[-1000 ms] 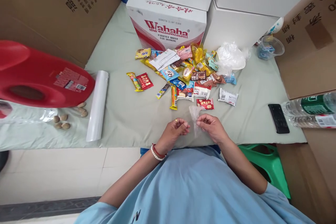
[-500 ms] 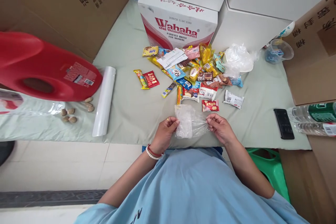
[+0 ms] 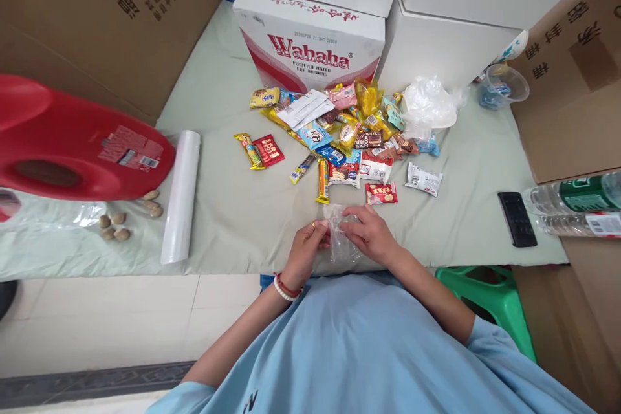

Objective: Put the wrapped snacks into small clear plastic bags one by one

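Note:
My left hand (image 3: 310, 244) pinches the left edge of a clear, crinkled plastic bag (image 3: 343, 251) at the table's front edge. My right hand (image 3: 372, 234) lies over the bag's right part, its fingers apart and pointing left, with fingertips on or just above the plastic. The hand hides some of the bag. Just beyond sit a red snack packet (image 3: 381, 193) and a slim yellow-and-red packet (image 3: 323, 181). Behind these spreads a heap of wrapped snacks (image 3: 349, 132), with white sachets (image 3: 305, 108) on top.
A Wahaha carton (image 3: 310, 45) stands behind the heap. On the left are a red jug (image 3: 82, 136), a white roll (image 3: 181, 197) and several nuts (image 3: 114, 226). To the right lie a phone (image 3: 517, 220), plastic bottles (image 3: 582, 197), a clear cup (image 3: 503, 87) and a white packet (image 3: 424, 179).
My right hand has let go of the bag's right edge and moved left over the bag, closer to my left hand. The bag looks narrower. The view has shifted slightly.

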The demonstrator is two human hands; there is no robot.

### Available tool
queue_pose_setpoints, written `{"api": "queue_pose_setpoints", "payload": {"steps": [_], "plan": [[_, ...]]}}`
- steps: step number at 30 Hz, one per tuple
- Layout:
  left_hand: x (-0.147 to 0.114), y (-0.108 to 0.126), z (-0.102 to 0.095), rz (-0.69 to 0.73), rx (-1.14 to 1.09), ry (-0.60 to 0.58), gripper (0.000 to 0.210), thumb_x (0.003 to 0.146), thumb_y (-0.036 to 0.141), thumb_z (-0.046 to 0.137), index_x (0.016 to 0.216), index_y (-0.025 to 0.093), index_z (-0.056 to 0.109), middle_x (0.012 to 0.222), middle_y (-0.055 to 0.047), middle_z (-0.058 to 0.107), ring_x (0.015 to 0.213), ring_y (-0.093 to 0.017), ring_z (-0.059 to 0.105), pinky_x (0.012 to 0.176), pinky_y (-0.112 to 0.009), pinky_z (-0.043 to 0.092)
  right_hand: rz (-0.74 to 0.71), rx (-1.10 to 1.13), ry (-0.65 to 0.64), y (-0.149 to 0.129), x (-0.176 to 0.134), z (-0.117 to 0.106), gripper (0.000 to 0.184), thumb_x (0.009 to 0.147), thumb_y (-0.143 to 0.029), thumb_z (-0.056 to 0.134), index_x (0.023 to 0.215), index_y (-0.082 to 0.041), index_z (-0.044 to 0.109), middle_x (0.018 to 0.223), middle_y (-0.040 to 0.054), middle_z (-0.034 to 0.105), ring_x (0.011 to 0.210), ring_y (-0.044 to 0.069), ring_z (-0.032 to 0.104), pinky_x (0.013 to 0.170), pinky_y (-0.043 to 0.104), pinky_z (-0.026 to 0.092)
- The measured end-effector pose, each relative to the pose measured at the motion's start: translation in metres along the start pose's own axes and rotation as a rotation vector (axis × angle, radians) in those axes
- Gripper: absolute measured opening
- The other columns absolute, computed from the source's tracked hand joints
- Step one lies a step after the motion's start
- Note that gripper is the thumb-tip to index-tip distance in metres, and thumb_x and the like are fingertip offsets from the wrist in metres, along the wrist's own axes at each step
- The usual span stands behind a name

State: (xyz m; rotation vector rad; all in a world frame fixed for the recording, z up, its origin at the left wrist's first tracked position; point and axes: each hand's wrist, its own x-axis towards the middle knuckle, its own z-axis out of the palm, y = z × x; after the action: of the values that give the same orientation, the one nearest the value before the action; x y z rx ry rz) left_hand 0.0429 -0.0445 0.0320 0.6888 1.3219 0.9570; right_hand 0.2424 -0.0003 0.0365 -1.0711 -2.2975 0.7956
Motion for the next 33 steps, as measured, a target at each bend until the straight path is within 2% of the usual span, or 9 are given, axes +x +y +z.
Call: {"api": "queue_pose_setpoints", "payload": {"steps": [4,9,13,17,20,23,26,30,33], "plan": [[0.004,-0.005,-0.007,0.045,0.053,0.108,0.044,0.079,0.06,0.076,0.072,0.02,0.063,0.063,0.004,0.05,0.063,-0.013,0.042,0.061,-0.027,0.034,0.039,0.183,0.074,0.005,-0.001,0.001,0.018,0.1,-0.031,0.062,0.102,-0.029,0.08,0.124,0.0093,0.069,0.101,0.023,0.061,0.087,0.039,0.051],[0.009,-0.016,-0.019,0.066,0.05,0.181,0.047,0.083,0.066,0.068,0.077,0.021,0.058,0.069,0.003,0.051,0.065,-0.013,0.042,0.062,-0.027,0.036,0.395,0.527,0.256,0.018,-0.016,-0.017,0.014,0.093,-0.038,0.072,0.095,-0.024,0.076,0.105,0.0052,0.07,0.089,0.018,0.061,0.077,0.031,0.047],[0.009,-0.02,-0.02,0.088,0.109,0.189,0.044,0.09,0.064,0.061,0.079,0.022,0.056,0.071,0.002,0.053,0.067,-0.016,0.047,0.064,-0.029,0.039,0.595,0.647,0.276,0.03,-0.031,-0.021,0.023,0.088,-0.046,0.078,0.091,-0.022,0.074,0.087,0.0008,0.067,0.073,0.014,0.054,0.07,0.028,0.044],[0.005,-0.014,-0.021,0.189,0.261,0.308,0.033,0.094,0.053,0.062,0.102,0.021,0.062,0.094,-0.004,0.063,0.084,-0.019,0.057,0.076,-0.032,0.047,0.526,0.583,0.287,0.034,-0.039,-0.019,0.025,0.087,-0.048,0.078,0.09,-0.023,0.077,0.092,0.0036,0.067,0.079,0.016,0.058,0.071,0.029,0.046],[0.008,-0.002,-0.02,0.432,0.577,0.386,0.036,0.098,0.046,0.057,0.121,0.019,0.063,0.116,-0.011,0.062,0.098,-0.024,0.061,0.085,-0.039,0.052,0.43,0.539,0.273,0.033,-0.038,-0.018,0.022,0.09,-0.047,0.077,0.091,-0.025,0.078,0.096,0.0058,0.068,0.089,0.02,0.063,0.077,0.032,0.05],[0.023,0.011,-0.014,0.625,0.885,0.286,0.037,0.098,0.039,0.059,0.128,0.02,0.067,0.126,-0.015,0.06,0.117,-0.031,0.056,0.102,-0.05,0.049,0.363,0.522,0.236,0.033,-0.034,-0.017,0.02,0.092,-0.047,0.075,0.093,-0.027,0.079,0.101,0.0069,0.069,0.096,0.021,0.065,0.083,0.035,0.052],[0.039,0.018,-0.011,0.644,1.004,0.151,0.019,0.095,0.031,0.062,0.103,0.02,0.076,0.118,-0.014,0.065,0.117,-0.033,0.053,0.106,-0.054,0.046,0.332,0.497,0.217,0.033,-0.032,-0.02,0.02,0.094,-0.045,0.073,0.094,-0.026,0.078,0.104,0.0074,0.068,0.097,0.021,0.065,0.083,0.035,0.053],[0.043,0.019,-0.025,0.639,0.788,0.146,0.022,0.097,0.037,0.061,0.092,0.022,0.075,0.106,-0.01,0.067,0.111,-0.029,0.057,0.107,-0.05,0.045,0.361,0.488,0.241,0.036,-0.038,-0.029,0.021,0.095,-0.046,0.071,0.093,-0.025,0.073,0.099,0.006,0.067,0.094,0.02,0.063,0.081,0.032,0.051],[0.035,0.021,-0.046,0.506,0.512,0.083,0.028,0.096,0.048,0.062,0.09,0.022,0.069,0.109,-0.008,0.067,0.112,-0.025,0.061,0.107,-0.044,0.046,0.472,0.563,0.274,0.041,-0.046,-0.034,0.027,0.094,-0.051,0.07,0.091,-0.023,0.068,0.1,0.0043,0.066,0.078,0.016,0.057,0.07,0.029,0.049]]}}
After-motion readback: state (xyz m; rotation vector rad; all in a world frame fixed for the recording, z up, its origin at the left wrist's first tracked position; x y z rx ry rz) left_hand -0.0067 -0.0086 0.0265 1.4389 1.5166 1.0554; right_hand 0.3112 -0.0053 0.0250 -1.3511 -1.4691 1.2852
